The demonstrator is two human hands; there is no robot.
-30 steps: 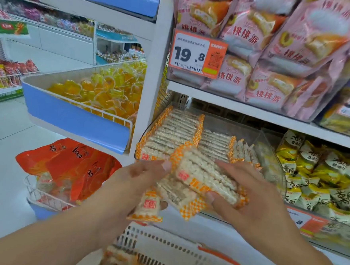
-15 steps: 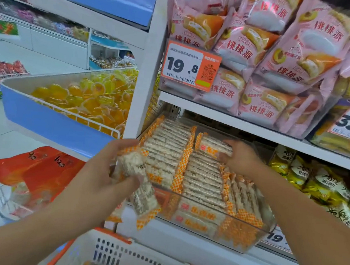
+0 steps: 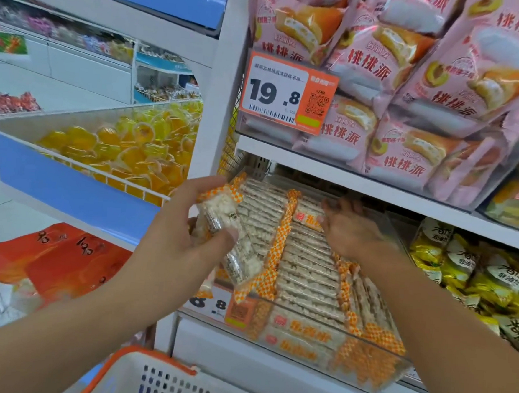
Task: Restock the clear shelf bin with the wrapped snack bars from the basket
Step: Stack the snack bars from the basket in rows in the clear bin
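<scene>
Clear bin [image 3: 371, 377], two bar rows [image 3: 305, 276].

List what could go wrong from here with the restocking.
1. The left hand grips several snack bars in a loose fan; the lowest could slip out and fall to the floor or basket.
2. The clear bin already looks packed; the right hand pressing a bar in at the back may buckle the neat rows or crush the brittle bars.
</scene>
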